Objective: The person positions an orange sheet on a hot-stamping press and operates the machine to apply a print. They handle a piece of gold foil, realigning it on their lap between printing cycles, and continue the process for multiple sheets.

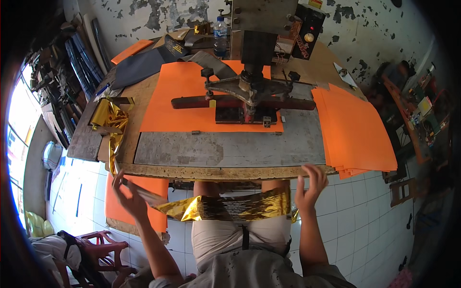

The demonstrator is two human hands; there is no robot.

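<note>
A crumpled strip of gold foil stretches across my lap between my two hands, just below the front edge of the workbench. My left hand pinches its left end, where the foil looks grey and blurred. My right hand holds the right end with fingers half spread. On the bench an orange sheet lies under the dark metal press with its red bar.
A stack of orange sheets lies at the bench's right edge. More gold foil is bunched at the left edge, with an orange sheet hanging lower left. A water bottle stands at the back. A red plastic stool sits on the tiled floor.
</note>
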